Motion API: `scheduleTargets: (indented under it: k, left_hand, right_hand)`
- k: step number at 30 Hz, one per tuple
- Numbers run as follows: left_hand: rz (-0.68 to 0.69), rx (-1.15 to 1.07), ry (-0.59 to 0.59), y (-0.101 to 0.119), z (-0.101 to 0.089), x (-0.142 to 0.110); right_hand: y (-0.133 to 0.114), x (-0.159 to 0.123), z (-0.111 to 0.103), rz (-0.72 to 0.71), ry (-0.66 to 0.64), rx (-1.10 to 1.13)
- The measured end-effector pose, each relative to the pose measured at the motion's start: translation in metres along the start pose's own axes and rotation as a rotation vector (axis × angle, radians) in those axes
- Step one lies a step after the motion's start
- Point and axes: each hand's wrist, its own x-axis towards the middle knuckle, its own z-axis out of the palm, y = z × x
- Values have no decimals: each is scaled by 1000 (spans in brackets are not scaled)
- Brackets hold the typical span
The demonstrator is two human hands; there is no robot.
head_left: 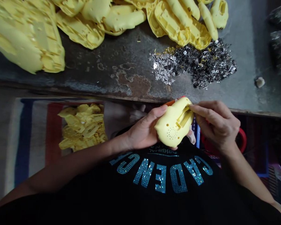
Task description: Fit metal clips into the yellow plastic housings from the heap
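Observation:
My left hand point(144, 129) cups a yellow plastic shell point(172, 125) from below and the left, thumb on its upper edge. The shell has a patch of small holes and an open slot on its right side. My right hand point(216, 123) is closed in a pinch at that slot, thumb and forefinger pressed together on something too small to make out. Both hands are just in front of my chest, below the table's front edge.
A worn grey table point(121, 72) carries heaps of yellow plastic shells point(28, 40) along its far side and a pile of small metal parts point(196, 64). A striped bag point(37, 131) with yellow pieces point(83, 126) sits lower left. A red ring point(242, 139) lies by my right wrist.

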Motion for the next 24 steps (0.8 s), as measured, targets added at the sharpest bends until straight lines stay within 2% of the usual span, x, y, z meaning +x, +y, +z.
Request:
scheduleTargets:
  k: [6,8,11,13,15,21,24]
  left_hand:
    - [30,40,-13,1,4,-2]
    - [65,87,10,2,8,-2]
    - [156,145,72,1,14,-5]
    - [189,150,80,0,15,-8]
    - [187,144,64,-1,13,-12]
    - [162,240,79,4,7,-25]
    - [194,271,118,6,5,-29]
  right_hand:
    - [7,-1,-4,245,32,258]
    - [12,5,-7,352,-57,395]
    - [17,17,-11,471,-270,626]
    - [16,24,-12,495,-340,682]
    - [12,28,-11,493,-345,668]
    - [-2,21,6,406,-197,606]
    - [-5,19,14,387,-151,603]
